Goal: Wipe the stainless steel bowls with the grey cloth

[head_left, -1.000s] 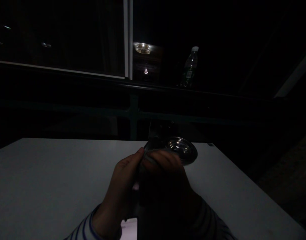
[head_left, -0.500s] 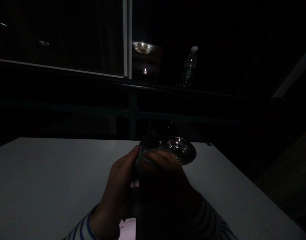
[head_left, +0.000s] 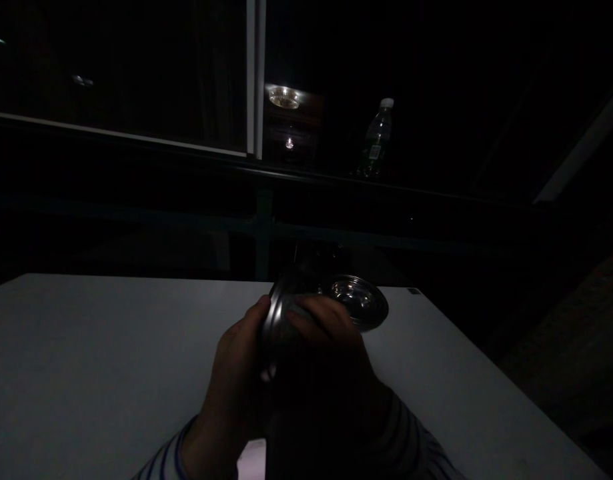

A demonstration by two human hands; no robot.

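Note:
The scene is very dark. My left hand (head_left: 233, 380) grips the rim of a round metal dish (head_left: 272, 327) held on edge above the white table (head_left: 96, 360). My right hand (head_left: 326, 347) curls over the dish's other side, fingers pressed on it, perhaps with a dark cloth I cannot make out. Both wrists wear striped sleeves. A second shiny metal dish (head_left: 359, 303) lies flat on the table just beyond my hands.
A plastic water bottle (head_left: 376, 139) stands on a dark ledge behind the table. A small round light (head_left: 285, 97) glows beside a white window frame (head_left: 253, 77). The table's far edge and right edge drop into darkness.
The dish in my hands has turned more onto its edge and shifted slightly left. My hands moved a little left with it. The dish on the table stayed put.

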